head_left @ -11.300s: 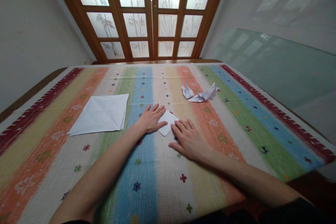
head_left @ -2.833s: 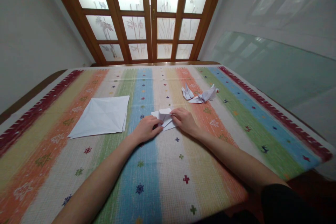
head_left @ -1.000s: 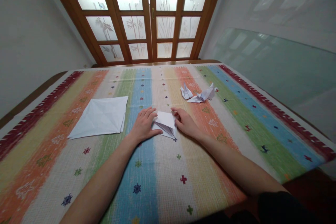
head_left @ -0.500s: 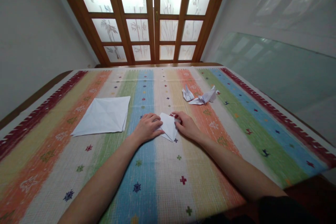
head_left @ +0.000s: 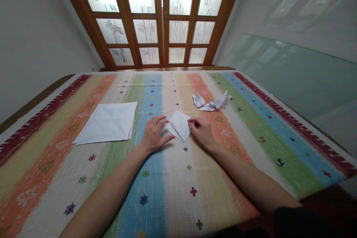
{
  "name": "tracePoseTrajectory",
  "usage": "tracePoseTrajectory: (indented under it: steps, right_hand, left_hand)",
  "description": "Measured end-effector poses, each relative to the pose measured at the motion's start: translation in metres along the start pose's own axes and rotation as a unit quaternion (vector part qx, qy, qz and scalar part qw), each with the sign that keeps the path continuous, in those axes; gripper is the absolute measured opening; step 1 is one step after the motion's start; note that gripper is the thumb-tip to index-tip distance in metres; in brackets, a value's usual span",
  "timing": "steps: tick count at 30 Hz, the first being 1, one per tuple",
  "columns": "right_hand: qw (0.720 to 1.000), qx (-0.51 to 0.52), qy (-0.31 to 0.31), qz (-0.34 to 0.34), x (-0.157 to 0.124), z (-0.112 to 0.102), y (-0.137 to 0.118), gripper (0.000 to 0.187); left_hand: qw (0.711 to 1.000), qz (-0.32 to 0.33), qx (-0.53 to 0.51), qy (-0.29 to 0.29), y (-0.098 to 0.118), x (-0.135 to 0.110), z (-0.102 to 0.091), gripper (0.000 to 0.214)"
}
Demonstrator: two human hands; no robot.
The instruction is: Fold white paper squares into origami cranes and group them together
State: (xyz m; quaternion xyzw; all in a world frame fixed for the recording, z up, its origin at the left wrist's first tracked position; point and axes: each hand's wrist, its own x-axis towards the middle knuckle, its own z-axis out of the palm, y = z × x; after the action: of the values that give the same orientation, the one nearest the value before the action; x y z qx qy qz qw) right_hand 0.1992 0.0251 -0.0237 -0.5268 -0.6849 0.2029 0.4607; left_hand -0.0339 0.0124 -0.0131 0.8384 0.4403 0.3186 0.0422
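Observation:
A small folded white paper [head_left: 179, 125], diamond-shaped, lies on the striped tablecloth [head_left: 173, 178] between my hands. Its right edge is pinched by my right hand [head_left: 201, 131], thumb and fingers closed on it. My left hand [head_left: 153, 133] rests on the cloth against the paper's left side, with its fingers spread and its thumb near the paper's lower tip.
A larger creased white sheet [head_left: 107, 122] lies flat to the left. Two folded paper figures [head_left: 212, 102] sit further back on the right. Wooden doors with frosted panes [head_left: 158, 18] stand behind the table. The table's right edge [head_left: 306, 130] runs along a wall.
Over the earlier frames the small paper was folded into a narrower diamond. In the last half second my left fingers have opened and lifted off it, while my right hand keeps its right edge.

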Motion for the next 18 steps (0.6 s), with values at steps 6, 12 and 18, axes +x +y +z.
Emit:
tracePoseTrajectory:
  steps: [6, 12, 18]
  right_hand:
    - [0.993, 0.053, 0.010, -0.100, -0.011, 0.002, -0.014, 0.021]
    - [0.939, 0.064, -0.129, -0.312, -0.023, 0.004, -0.028, 0.056]
    - [0.990, 0.070, -0.001, -0.126, -0.015, 0.011, -0.013, 0.068]
  left_hand:
    - [0.986, -0.017, -0.166, 0.004, 0.027, -0.002, 0.015, 0.084]
    - [0.893, -0.206, -0.389, 0.093, 0.041, 0.001, 0.021, 0.065]
    - [0.799, -0.340, -0.459, 0.188, 0.031, 0.006, 0.024, 0.053]
